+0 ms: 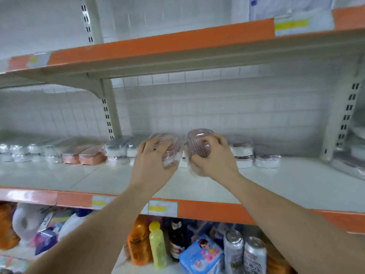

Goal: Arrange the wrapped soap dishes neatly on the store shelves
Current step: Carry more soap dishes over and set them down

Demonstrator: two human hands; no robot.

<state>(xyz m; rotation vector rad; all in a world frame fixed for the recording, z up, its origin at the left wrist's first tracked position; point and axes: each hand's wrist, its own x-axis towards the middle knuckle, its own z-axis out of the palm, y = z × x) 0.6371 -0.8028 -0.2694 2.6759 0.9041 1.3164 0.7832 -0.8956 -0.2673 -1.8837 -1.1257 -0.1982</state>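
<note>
Head view: left hand (pixel 153 155) and right hand (pixel 213 157) each grip one wrapped pink soap dish (pixel 171 144) (pixel 199 141) above the middle shelf (pixel 276 180), others already rowed along its back, placement of these two pending.

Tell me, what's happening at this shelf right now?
A person is stocking the middle shelf. The left hand grips one wrapped pink soap dish, and the right hand grips another beside it. Both dishes are tilted, near the row of wrapped dishes at the back. Bottles and cans fill the shelf below.
</note>
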